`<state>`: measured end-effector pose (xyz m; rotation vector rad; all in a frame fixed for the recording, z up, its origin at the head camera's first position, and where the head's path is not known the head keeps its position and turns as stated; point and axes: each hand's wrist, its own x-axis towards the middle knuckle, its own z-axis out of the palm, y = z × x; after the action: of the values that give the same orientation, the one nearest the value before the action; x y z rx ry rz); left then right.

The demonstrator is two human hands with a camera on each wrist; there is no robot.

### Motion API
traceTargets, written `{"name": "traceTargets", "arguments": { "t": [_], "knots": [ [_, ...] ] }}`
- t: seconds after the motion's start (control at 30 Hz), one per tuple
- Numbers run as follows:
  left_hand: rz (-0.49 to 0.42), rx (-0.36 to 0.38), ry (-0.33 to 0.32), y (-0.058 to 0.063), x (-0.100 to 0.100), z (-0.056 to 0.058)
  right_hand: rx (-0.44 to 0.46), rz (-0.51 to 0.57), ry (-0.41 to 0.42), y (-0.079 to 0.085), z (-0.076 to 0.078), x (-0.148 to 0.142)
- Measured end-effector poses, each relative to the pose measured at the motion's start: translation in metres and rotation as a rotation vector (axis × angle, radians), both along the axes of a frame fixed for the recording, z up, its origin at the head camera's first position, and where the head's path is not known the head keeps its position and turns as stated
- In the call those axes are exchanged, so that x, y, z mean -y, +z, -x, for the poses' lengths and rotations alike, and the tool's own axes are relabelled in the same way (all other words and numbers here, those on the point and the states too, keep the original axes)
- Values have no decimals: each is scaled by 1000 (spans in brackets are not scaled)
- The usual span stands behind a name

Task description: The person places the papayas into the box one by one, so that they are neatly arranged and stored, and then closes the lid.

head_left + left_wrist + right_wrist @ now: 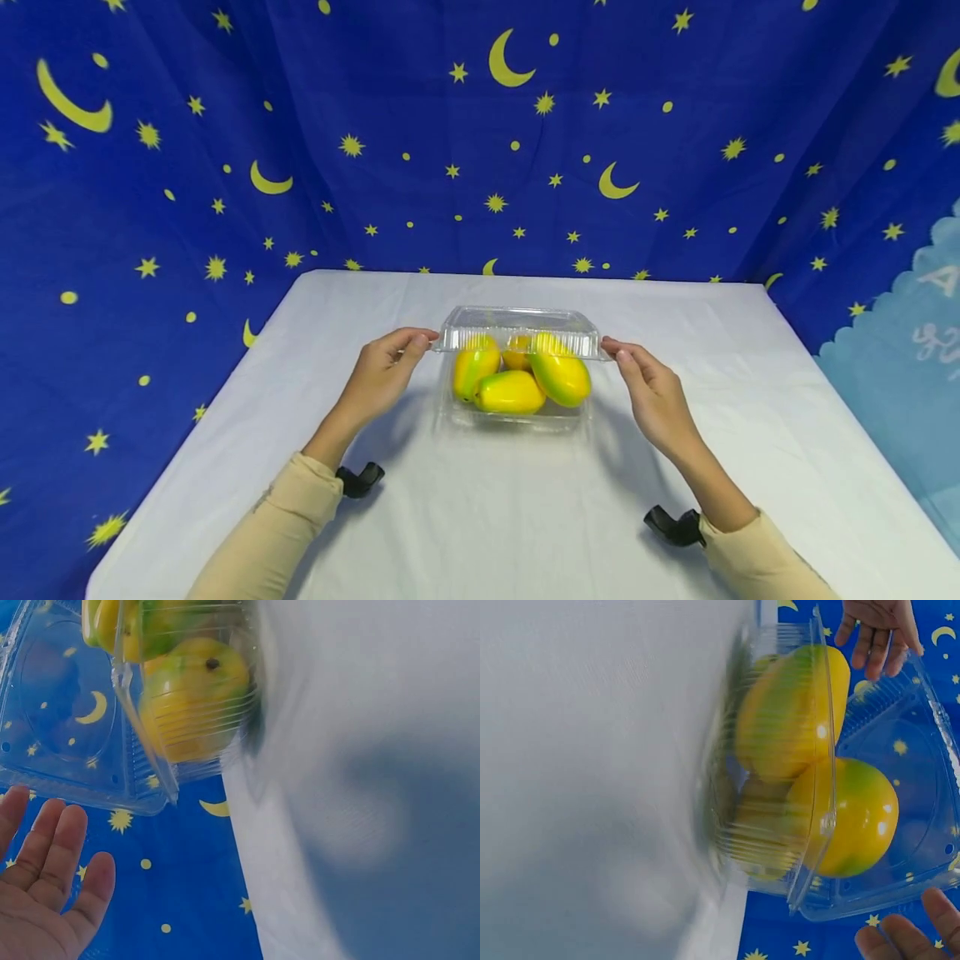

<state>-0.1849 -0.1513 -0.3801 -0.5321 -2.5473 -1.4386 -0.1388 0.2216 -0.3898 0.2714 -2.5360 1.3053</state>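
Observation:
A clear plastic clamshell box holds several yellow-green mangoes. Its hinged lid is raised at a tilt above the fruit. At the lid's left edge are the fingertips of my left hand, its fingers fairly straight and the thumb apart from them in the left wrist view. My right hand has its fingertips at the lid's right edge, with fingers extended. Part of that hand shows low in the right wrist view, beside the lid. Whether the fingertips press on the plastic is hard to see.
A white cloth covers the table. Behind and at the sides hangs a blue curtain with yellow moons and stars; a light blue patch with lettering is at right. Black wrist mounts sit below both hands.

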Motion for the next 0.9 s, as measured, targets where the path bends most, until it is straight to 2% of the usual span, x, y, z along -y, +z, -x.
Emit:
{"name": "traceTargets", "arguments": {
  "t": [0.23,0.53,0.77,0.9],
  "knots": [
    [43,7,-12,-11,2,-3,25,8,-42,-6,-4,5],
    [32,140,-12,-24,1,-8,135,39,-74,-18,-13,12],
    [66,214,19,-29,-4,-9,233,164,-97,-23,-15,20],
    [86,258,13,-31,-6,-11,294,234,-89,-22,-17,23]
  ]
}}
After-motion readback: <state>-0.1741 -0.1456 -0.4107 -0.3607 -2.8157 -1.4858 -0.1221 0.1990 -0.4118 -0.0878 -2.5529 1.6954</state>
